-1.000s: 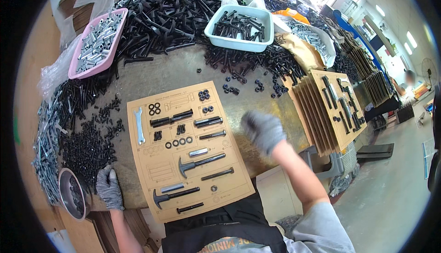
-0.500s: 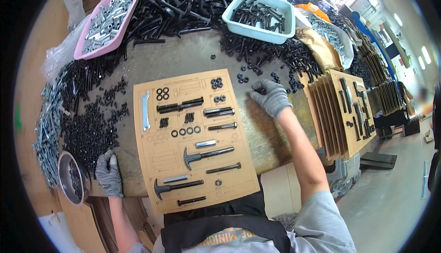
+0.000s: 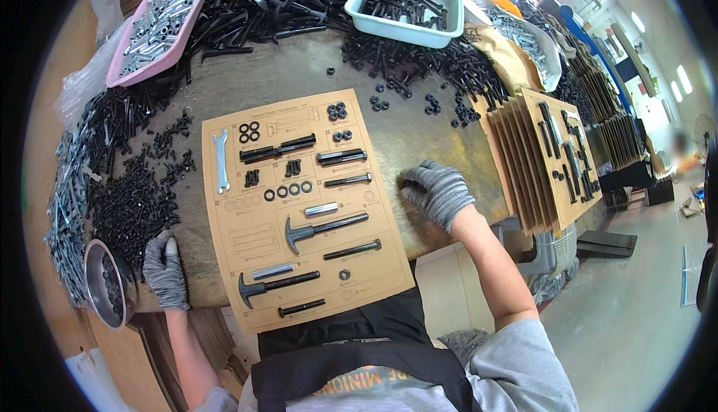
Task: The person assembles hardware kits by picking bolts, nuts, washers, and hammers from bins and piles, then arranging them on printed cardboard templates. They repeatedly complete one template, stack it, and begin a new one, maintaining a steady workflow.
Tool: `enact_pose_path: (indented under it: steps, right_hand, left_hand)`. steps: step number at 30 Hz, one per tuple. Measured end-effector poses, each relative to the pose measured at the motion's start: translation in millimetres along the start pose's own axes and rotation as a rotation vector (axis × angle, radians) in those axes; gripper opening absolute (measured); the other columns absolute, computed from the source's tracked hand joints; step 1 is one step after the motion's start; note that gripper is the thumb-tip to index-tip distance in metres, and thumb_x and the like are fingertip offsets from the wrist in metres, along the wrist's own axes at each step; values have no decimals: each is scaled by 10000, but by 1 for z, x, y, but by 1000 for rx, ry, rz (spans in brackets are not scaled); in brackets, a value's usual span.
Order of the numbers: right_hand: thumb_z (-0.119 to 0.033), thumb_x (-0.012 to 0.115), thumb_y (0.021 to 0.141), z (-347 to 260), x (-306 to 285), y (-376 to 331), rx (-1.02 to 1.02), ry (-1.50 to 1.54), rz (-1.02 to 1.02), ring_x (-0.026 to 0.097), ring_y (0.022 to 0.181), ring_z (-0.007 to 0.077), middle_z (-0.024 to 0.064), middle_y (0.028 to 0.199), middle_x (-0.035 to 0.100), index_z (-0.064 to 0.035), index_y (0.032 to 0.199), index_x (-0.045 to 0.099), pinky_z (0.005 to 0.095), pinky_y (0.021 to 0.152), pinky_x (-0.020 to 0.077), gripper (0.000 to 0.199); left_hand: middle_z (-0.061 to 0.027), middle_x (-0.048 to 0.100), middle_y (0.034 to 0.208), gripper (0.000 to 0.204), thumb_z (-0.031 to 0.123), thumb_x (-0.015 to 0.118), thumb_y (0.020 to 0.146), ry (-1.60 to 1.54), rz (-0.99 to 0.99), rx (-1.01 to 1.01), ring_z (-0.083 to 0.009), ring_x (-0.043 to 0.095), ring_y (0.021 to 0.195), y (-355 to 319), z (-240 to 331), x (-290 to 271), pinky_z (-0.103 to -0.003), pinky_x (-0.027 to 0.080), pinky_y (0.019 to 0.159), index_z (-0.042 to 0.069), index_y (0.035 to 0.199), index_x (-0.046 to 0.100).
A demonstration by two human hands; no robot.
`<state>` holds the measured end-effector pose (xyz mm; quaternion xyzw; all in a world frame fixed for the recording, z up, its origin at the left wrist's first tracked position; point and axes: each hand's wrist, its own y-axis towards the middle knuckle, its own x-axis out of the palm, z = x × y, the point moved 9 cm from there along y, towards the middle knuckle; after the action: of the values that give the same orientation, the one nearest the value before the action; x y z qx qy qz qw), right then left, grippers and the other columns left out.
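A cardboard template sheet (image 3: 378,266) lies on the worn tabletop in front of me. It carries black bolts, washers, nuts, a silver wrench (image 3: 221,160) and two hammer-shaped parts (image 3: 323,229). My right hand (image 3: 436,191), in a grey glove, rests palm down on the table just right of the sheet, fingers slightly curled, holding nothing. My left hand (image 3: 164,270), also gloved, rests at the table's near left edge beside a small metal bowl (image 3: 103,283) and a heap of black screws (image 3: 131,206).
A pink tray of silver bolts (image 3: 157,26) sits far left, a pale blue bin of black bolts (image 3: 407,4) far centre. Black fasteners are piled across the back. A stack of filled cardboard sheets (image 3: 550,154) stands at the right.
My right hand came back from the loose nuts at the far right and now lies next to the sheet's right edge. My left hand has stayed at the table edge.
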<state>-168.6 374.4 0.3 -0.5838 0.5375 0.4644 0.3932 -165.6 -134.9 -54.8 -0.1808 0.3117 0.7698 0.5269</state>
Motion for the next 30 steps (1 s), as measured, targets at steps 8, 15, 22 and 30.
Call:
enact_pose_path:
  steps: [8,15,22,30]
  right_hand:
    - [-210,712,768,-22,-7,-7,21,306,3,623,735,310,129,792,626,-69,862,612,373,684,514,197]
    - [-280,689,806,-45,25,15,7,118,-56,623,742,332,133,803,645,-60,850,661,378,684,506,226]
    - [-157,676,821,-34,26,2,100,518,-62,647,759,250,117,882,657,-61,957,674,329,705,521,167]
    - [-162,694,803,-43,33,0,-16,312,-31,642,762,249,105,878,638,-85,995,670,341,709,525,208]
  left_hand:
    - [-66,658,957,138,46,598,886,22,12,1,-156,588,888,0,2,-3,-293,462,859,4,1007,649]
    - [-79,665,968,157,30,606,876,21,27,18,-162,598,901,-1,5,-5,-290,463,864,-3,1022,652]
    - [-79,664,971,158,31,609,878,3,25,-18,-160,596,906,-2,3,-4,-288,463,867,-8,1025,650]
    - [-75,664,969,149,35,601,885,37,19,20,-160,595,904,0,5,-6,-288,459,873,-4,1021,650]
